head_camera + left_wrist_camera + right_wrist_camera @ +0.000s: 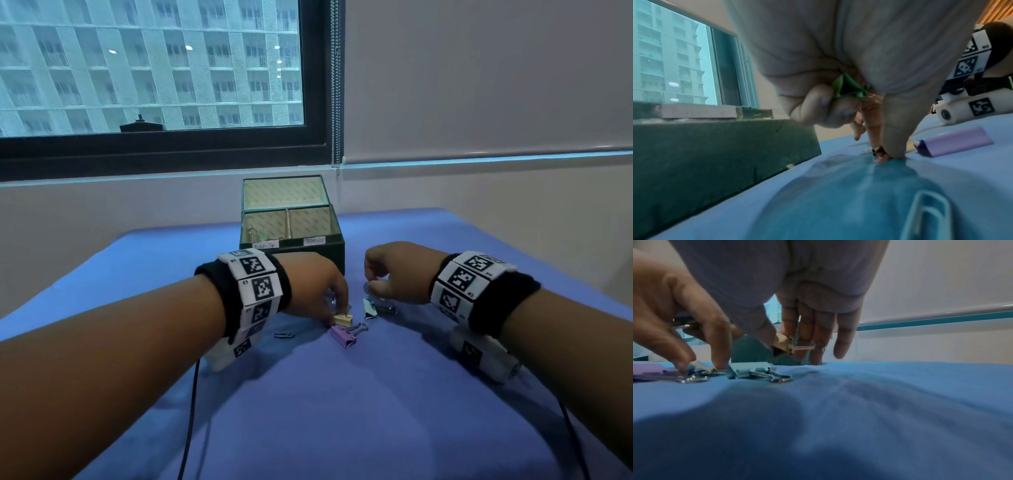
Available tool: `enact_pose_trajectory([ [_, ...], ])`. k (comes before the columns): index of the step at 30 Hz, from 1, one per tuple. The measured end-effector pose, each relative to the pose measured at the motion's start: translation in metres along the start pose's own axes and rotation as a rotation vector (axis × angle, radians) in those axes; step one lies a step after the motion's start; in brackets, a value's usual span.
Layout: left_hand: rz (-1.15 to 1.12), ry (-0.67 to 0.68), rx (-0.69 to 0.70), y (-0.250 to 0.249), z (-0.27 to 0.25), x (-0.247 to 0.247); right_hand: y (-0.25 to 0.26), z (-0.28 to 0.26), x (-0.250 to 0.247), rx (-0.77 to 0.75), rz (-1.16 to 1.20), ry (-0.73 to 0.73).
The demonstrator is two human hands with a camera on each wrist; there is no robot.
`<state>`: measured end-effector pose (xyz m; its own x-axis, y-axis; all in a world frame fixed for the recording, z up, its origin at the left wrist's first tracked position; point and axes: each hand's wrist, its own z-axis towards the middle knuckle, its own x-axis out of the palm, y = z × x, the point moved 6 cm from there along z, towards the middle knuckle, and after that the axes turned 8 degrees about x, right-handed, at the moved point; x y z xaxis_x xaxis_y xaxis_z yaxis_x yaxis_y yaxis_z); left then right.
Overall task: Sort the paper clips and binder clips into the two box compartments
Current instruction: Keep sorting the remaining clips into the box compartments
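A dark green box (pixel 337 251) with two labelled compartments stands open on the blue cloth; a binder clip (pixel 253 234) lies in its left compartment. My left hand (pixel 337 310) grips a green binder clip (pixel 849 89) in its curled fingers. Its thumb and forefinger also pinch a small orange clip (pixel 880 157) on the cloth, beside a yellow binder clip (pixel 343 320). My right hand (pixel 371 281) hovers in front of the box and pinches a beige binder clip (pixel 783 344). On the cloth lie a purple binder clip (pixel 343 336), a pale blue binder clip (pixel 370 308) and a paper clip (pixel 283 334).
The blue cloth (pixel 325 411) covers the table, and its near half is bare. A window (pixel 154 68) and a wall stand behind the box. Cables (pixel 190 411) run from both wrist bands toward me.
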<state>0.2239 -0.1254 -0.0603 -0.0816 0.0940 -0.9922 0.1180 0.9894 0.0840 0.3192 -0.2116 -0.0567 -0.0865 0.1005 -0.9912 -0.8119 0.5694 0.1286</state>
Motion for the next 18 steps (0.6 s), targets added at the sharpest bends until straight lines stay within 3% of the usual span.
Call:
enact_pose_trajectory([
  [3, -0.036, -0.058, 0.01, 0.008, -0.005, -0.002, 0.004, 0.003, 0.0, -0.026, 0.081, -0.007],
  [6, -0.233, -0.188, -0.058, 0.026, -0.013, -0.017, 0.003, 0.006, -0.002, -0.028, 0.116, -0.005],
  [8, -0.477, -0.277, -0.159, 0.049, -0.02, -0.024, 0.002, 0.006, 0.002, -0.023, 0.074, 0.024],
  [10, -0.857, -0.347, -0.251, 0.071, -0.03, -0.024, 0.001, 0.005, 0.011, 0.003, 0.054, 0.102],
  [13, -1.213, -0.399, -0.294, 0.091, -0.04, -0.024, -0.001, 0.006, 0.02, 0.012, -0.015, 0.155],
  [15, -1.243, -0.473, -0.335, 0.103, -0.046, -0.031, -0.001, 0.008, 0.02, -0.006, -0.045, 0.128],
  [18, -1.036, -0.627, -0.536, 0.138, -0.056, -0.04, -0.001, 0.009, 0.017, -0.02, -0.016, 0.095],
])
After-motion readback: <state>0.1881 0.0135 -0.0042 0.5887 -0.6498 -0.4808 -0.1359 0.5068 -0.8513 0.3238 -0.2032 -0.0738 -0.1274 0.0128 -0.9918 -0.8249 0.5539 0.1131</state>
